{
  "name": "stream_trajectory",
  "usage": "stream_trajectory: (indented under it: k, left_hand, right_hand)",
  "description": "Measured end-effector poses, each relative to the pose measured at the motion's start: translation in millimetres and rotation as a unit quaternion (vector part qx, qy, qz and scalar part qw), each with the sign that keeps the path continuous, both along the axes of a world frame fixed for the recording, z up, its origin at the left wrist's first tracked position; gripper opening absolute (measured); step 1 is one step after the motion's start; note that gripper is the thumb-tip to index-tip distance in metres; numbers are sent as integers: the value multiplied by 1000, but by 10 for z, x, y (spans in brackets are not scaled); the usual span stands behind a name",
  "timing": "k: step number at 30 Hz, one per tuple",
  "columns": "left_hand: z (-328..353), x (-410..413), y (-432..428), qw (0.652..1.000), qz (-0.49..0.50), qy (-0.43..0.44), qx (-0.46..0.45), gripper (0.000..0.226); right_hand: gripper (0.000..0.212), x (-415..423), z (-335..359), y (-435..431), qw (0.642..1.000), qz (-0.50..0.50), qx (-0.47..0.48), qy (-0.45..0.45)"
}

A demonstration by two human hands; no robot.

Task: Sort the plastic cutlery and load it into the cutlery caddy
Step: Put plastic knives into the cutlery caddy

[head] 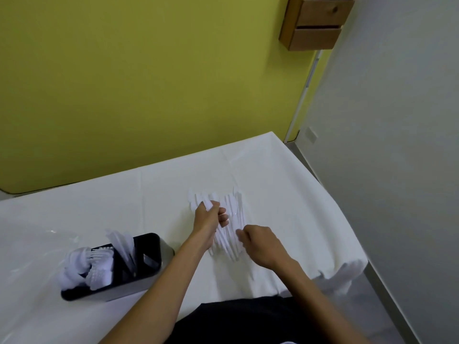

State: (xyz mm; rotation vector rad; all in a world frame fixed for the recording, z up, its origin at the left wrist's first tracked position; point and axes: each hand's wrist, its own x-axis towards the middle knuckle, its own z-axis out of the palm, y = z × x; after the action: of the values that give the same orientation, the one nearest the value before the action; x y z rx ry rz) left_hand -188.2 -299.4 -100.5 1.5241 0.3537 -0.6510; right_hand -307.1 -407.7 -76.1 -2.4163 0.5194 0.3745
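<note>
Green wall (136, 83) — fills the far side of your view, with a grey wall (397, 120) to its right and a wooden drawer unit (316, 23) mounted near the corner.

Counter (87, 202) — covered in white cloth, running from your left out to the far right corner.

Your dark garment (238, 321) — at the near edge, below your forearms.

Cutlery caddy (139, 271) — black, on your left side of the counter, well apart from the loose pile. It holds white plastic cutlery: a bunch of spoons and forks (87, 266) in the left compartments, a few upright pieces (121, 244) in a middle one. The exact sorting is too blurred to read.

Loose white plastic cutlery (233, 219) — a fanned pile lying on the cloth in front of you, handles pointing roughly toward you.

Your left hand (208, 218) — fingers curled round several pieces at the far left of the pile, gripping them.

Your right hand (258, 242) — fingers bent down onto the near handles of the pile; whether it pinches any piece you cannot tell.
</note>
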Motion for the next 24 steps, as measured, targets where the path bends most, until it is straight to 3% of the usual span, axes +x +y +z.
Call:
stream_trajectory:
  k: [6, 10, 14, 18, 21, 24]
  left_hand:
    - [-46, 69, 170, 999, 37, 21, 29, 13]
    - [-61, 69, 188, 999, 20, 24, 20, 13]
    - [-28, 15, 125, 996, -74, 13, 54, 52]
    - [-19, 17, 95, 988, -129, -37, 76, 23]
    - [-6, 88, 165, 993, -73, -38, 82, 11]
    - [-30, 137, 246, 997, -13, -14, 79, 8]
  right_hand:
    - [29, -126, -209, 9, 990, 41, -64, 122]
    - [31, -57, -127, -16, 994, -8, -48, 94]
    - [16, 77, 64, 52, 999, -23, -12, 21]
    - [28, 199, 121, 106, 1000, 8, 23, 3]
    - [40, 273, 25, -6, 997, -73, 9, -12]
    - [42, 335, -59, -12, 992, -99, -60, 59]
